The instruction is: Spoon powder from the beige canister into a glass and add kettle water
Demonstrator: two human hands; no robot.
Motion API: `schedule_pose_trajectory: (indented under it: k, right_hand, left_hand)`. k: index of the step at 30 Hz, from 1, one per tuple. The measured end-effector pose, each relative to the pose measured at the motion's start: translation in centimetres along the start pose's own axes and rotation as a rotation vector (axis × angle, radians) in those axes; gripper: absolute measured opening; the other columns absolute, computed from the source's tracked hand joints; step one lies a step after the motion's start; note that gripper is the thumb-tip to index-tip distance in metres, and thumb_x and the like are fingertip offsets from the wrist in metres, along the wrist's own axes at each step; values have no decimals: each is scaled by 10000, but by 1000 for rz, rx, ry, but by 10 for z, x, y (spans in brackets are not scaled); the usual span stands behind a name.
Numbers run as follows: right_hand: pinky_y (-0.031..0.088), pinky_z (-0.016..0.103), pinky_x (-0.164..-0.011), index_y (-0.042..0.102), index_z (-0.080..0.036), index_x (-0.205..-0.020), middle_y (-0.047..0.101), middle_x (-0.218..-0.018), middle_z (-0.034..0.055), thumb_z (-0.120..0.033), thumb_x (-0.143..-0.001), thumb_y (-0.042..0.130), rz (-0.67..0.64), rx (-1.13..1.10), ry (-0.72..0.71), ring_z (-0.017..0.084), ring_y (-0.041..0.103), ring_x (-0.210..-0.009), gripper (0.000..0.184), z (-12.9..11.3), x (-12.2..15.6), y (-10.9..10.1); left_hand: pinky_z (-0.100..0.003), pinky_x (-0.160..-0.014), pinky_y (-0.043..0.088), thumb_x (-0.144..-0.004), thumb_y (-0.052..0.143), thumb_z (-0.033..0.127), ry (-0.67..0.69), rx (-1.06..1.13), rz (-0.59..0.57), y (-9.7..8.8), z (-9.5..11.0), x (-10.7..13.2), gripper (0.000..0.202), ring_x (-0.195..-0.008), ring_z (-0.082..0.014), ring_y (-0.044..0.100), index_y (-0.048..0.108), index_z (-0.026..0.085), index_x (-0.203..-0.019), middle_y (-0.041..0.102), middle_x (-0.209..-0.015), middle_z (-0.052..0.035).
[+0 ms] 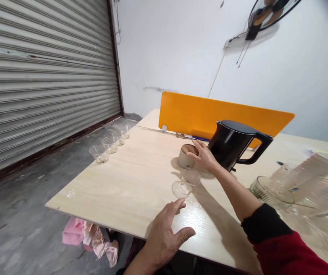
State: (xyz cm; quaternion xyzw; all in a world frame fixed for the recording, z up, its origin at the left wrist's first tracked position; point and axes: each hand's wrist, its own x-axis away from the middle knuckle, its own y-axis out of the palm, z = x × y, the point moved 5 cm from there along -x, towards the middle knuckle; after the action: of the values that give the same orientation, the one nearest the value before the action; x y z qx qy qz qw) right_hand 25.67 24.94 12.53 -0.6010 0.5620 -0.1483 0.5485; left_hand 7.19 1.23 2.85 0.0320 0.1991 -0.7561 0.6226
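Right hand: the right hand (202, 156) stretches out, fingers open, touching the round tin (187, 156) and gripping nothing.
Left hand: the left hand (165, 236) rests open and flat at the tabletop's (141, 172) 6 o'clock edge.
Cups: four clear cups (98, 153) line the 10 o'clock edge, each with a little pale stuff at the bottom; two more (191, 177) sit between the hands, contents hard to tell.
Kettle: one black kettle (233, 143), lid shut, just at 3 o'clock of the tin.
Stack: ribbed clear cups (310, 172) lie at 3 o'clock.
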Motion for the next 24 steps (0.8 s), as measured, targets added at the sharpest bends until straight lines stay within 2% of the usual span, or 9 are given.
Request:
schedule_pose_trajectory:
  k: [2, 5, 8, 10, 13, 16, 19, 24]
  right_hand:
    - [292, 550, -1229, 562, -206, -1471, 515, -1530, 163, -690, -935, 505, 96, -79, 56, 354, 431, -1458, 724, -1, 21, -17]
    - [428, 537, -1152, 585, -238, -1441, 574, -1489, 139, -717, -971, 425, 159, -365, 271, 327, 547, -1369, 690, 6, 66, -27]
    - [543, 511, -1035, 588, -233, -1433, 647, -1404, 148, -753, -973, 379, 88, -670, 460, 319, 627, -1281, 725, 9, 110, -15]
    - [546, 511, -1031, 589, -216, -1436, 667, -1380, 161, -759, -980, 350, -7, -785, 487, 319, 629, -1283, 749, 4, 128, -2]
    - [512, 516, -1071, 597, -216, -1436, 679, -1376, 152, -750, -993, 324, -115, -878, 467, 311, 616, -1305, 745, -4, 137, 12]
    - [459, 535, -1118, 635, -210, -1397, 715, -1322, 141, -757, -992, 321, -168, -896, 458, 312, 623, -1298, 750, -12, 133, 20]
    - [420, 548, -1143, 692, -194, -1315, 746, -1259, 140, -774, -976, 347, -196, -897, 463, 323, 639, -1272, 756, -21, 128, 21]
    - [436, 516, -1129, 735, -180, -1231, 763, -1210, 135, -799, -954, 371, -210, -893, 441, 323, 668, -1219, 769, -31, 128, 22]
  left_hand:
    - [-488, -1095, 499, -890, 676, 649, 3, 3, 6, 0, 0, -1, 741, -1288, -319, 614, 492, 242, -1481, 646, -1397, -142]
    - [-496, -1101, 495, -905, 672, 625, 7, 5, 19, -2, 1, -2, 707, -1295, -316, 610, 500, 244, -1474, 639, -1410, -139]
    - [-496, -1103, 493, -920, 674, 587, -9, -1, 24, -3, 3, -1, 667, -1291, -308, 614, 504, 247, -1469, 628, -1429, -133]
    - [-493, -1109, 485, -930, 673, 565, -23, -2, 28, -2, 3, -1, 651, -1298, -301, 611, 499, 245, -1470, 622, -1440, -130]
    - [-485, -1110, 484, -941, 668, 546, -36, 8, 31, -1, 1, 0, 644, -1295, -291, 615, 490, 231, -1474, 620, -1444, -135]
    - [-478, -1122, 476, -951, 661, 528, -32, 9, 33, 1, -3, 0, 639, -1308, -282, 609, 480, 216, -1479, 617, -1450, -143]
    - [-474, -1134, 470, -959, 657, 514, -32, -5, 36, 1, -5, 2, 629, -1322, -274, 602, 475, 222, -1485, 615, -1456, -139]
    - [-481, -1121, 485, -962, 652, 512, -64, -26, 32, 0, -4, 3, 611, -1318, -271, 608, 486, 244, -1485, 615, -1461, -129]
